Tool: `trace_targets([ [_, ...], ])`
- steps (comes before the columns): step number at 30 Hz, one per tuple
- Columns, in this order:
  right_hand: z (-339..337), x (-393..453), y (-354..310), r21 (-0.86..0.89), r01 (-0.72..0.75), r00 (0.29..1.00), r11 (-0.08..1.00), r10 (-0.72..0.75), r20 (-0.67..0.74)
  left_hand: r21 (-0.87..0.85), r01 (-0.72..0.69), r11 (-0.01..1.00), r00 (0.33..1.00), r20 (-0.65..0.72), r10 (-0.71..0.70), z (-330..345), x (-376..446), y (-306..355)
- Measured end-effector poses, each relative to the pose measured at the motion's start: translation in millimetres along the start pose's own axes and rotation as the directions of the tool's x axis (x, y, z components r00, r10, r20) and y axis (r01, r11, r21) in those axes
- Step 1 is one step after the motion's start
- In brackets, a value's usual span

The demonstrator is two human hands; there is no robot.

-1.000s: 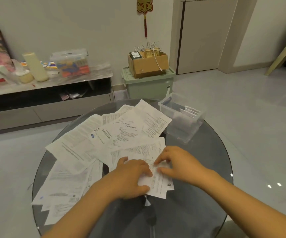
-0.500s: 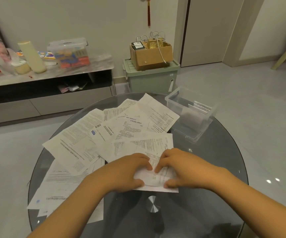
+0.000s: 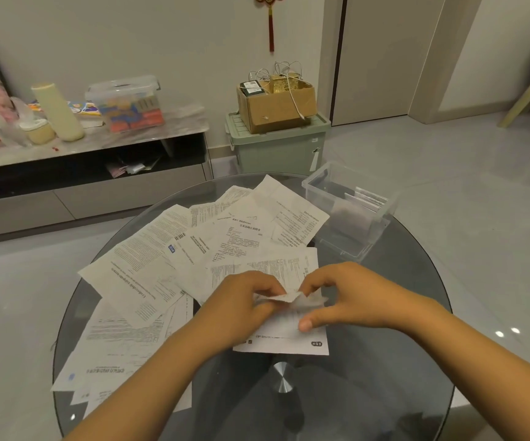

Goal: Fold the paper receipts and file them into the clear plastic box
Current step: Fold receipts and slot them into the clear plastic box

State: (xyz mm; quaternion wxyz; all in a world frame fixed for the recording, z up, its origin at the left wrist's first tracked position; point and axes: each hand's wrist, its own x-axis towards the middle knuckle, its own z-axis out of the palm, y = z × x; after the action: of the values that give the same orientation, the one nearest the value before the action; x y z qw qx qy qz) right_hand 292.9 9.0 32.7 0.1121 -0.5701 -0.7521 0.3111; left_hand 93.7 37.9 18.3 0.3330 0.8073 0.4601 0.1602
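Note:
Several white printed paper receipts [image 3: 149, 265] lie spread over the round glass table [image 3: 384, 361]. Nearest me lies one receipt [image 3: 284, 340], its far edge lifted and bent over toward me. My left hand [image 3: 241, 303] pinches that raised edge from the left. My right hand [image 3: 346, 297] pinches it from the right, thumb pressing the sheet down. The clear plastic box [image 3: 319, 187] stands open at the table's far right, with a few folded papers upright inside.
Behind the table on the floor stands a green storage bin [image 3: 276, 148] with a cardboard box [image 3: 276, 103] on top. A low TV console [image 3: 91, 167] with a lidded plastic container and bottles runs along the left wall. Grey tiled floor surrounds the table.
Both hands were pressing flat on the nearest receipt; now they have lifted its far edge and are folding it toward me. The camera has tilted slightly.

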Motion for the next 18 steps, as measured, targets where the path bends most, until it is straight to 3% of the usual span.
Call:
trace_targets([
  [6,-15,-3,8,0.009,-0.031,0.999,0.999,0.031,-0.015,-0.225,0.079,0.971,0.995,0.075,-0.064,-4,2,-1],
  [12,-10,2,10,0.098,-0.099,0.995,0.990,0.100,-0.006,-0.137,0.189,0.972,0.974,0.150,-0.169,-1,2,-3],
  [18,5,9,14,-0.054,-0.145,0.989,0.988,0.145,-0.003,0.088,0.168,0.982,0.982,0.067,-0.174,6,3,-3],
])
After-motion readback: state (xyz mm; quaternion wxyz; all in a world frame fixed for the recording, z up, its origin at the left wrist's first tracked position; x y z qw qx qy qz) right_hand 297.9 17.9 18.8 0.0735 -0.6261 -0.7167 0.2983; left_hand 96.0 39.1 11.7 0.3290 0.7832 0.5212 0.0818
